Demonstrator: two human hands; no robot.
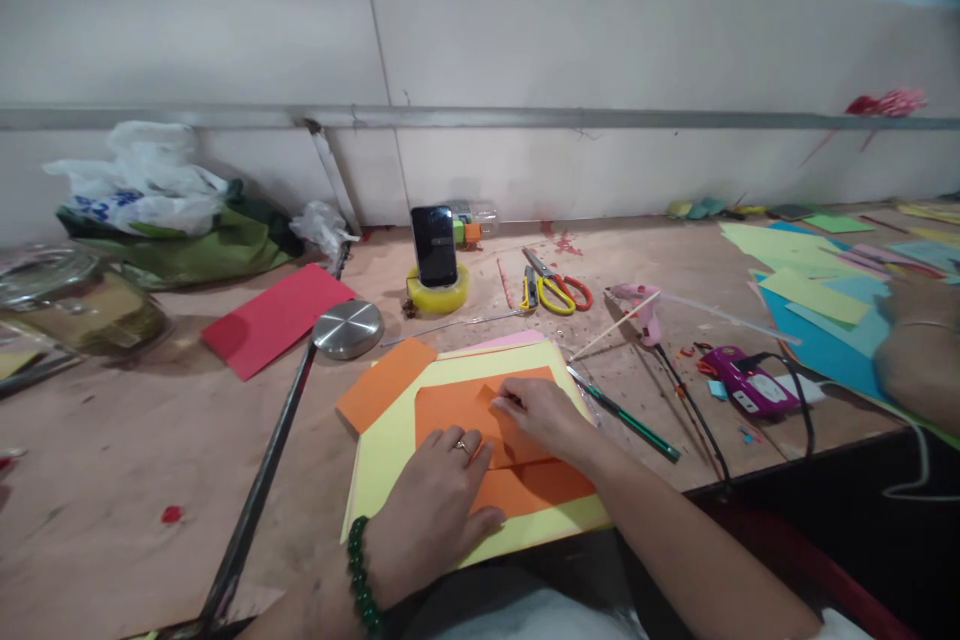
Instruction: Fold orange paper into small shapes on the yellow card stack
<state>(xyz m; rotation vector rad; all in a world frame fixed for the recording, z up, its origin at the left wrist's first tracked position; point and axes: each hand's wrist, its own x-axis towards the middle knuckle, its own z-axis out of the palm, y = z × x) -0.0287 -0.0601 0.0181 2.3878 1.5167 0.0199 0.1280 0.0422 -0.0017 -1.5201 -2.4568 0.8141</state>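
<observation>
Orange paper (450,410) lies on a stack of pale yellow sheets (382,465) at the table's front edge. My left hand (442,485), with a ring and a green bead bracelet (361,570), rests flat on the orange paper, fingers stretched out. My right hand (544,415) is closed in a pinch on a small raised piece of orange paper (487,394), above the larger sheet. Its fingertips partly cover that piece. Another orange piece (386,385) pokes out at the stack's upper left. Just right of the stack lies a green-handled craft knife (630,420).
A phone (434,245) stands in a yellow tape roll (439,292). Scissors (559,285), a pink glue gun (646,313), a purple power strip (750,385) and cables lie rightward. Leftward are a metal disc (348,329) and red paper (274,318). Another person's hand (919,340) is far right.
</observation>
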